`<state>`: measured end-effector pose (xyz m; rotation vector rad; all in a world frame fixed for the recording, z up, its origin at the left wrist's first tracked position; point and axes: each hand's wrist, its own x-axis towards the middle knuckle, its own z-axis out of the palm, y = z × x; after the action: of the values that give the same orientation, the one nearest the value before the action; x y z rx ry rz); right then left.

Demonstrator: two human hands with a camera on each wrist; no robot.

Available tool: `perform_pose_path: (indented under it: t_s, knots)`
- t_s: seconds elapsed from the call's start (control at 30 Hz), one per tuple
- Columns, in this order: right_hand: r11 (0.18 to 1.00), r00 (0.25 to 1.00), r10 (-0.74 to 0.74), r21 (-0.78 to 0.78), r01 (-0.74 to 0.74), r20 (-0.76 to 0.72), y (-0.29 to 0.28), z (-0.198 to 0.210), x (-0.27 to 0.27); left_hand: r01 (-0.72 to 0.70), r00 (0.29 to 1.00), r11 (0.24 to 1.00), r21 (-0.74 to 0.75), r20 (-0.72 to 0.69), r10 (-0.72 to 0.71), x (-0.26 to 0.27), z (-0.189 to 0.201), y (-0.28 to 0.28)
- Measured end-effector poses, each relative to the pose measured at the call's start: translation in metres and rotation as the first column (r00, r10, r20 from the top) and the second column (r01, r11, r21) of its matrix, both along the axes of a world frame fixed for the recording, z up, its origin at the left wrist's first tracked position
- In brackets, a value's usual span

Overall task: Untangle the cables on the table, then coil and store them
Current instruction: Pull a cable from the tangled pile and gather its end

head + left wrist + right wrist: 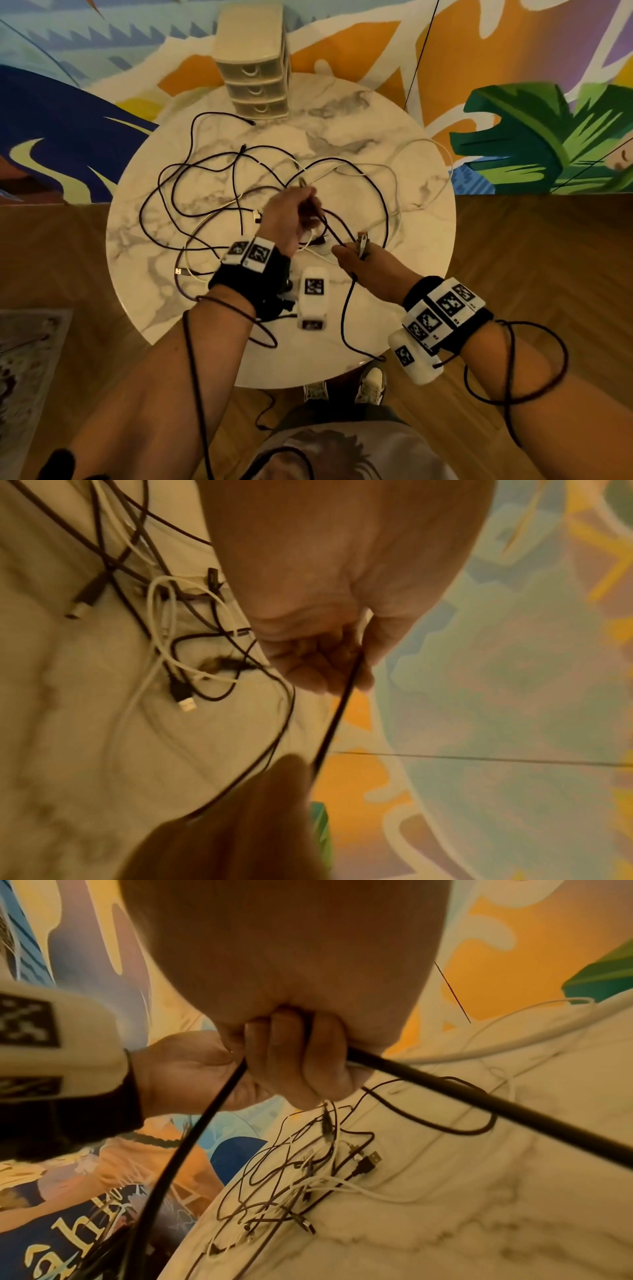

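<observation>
A tangle of black and white cables [239, 192] sprawls over the round marble table [404, 144]. My left hand [294, 212] is raised above the middle of the pile, fingers curled round a black cable [330, 229]. That cable runs a short way down to my right hand [359, 255], which grips it close to the connector end [362, 238]; the rest hangs past the table's near edge. In the left wrist view the black cable [334, 723] is taut between my left hand [318, 664] and a right finger [274, 791]. In the right wrist view my right hand [298, 1064] wraps the black cable [479, 1099].
A beige three-drawer unit [255, 68], drawers closed, stands at the table's far edge. Loose USB plugs [180, 271] lie at the left of the pile. A white cable [442, 154] loops along the right rim. Wooden floor and a painted wall surround the table.
</observation>
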<state>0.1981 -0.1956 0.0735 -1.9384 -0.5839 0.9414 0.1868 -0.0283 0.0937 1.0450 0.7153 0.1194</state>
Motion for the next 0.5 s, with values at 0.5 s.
perform_pose_path:
  t_s: [0.5]
  knots:
    - [0.915, 0.987, 0.141, -0.369, -0.161, -0.082, -0.050, -0.038, 0.016, -0.279, 0.946, 0.924, 0.259, -0.092, 0.312, -0.023, -0.028, 0.042]
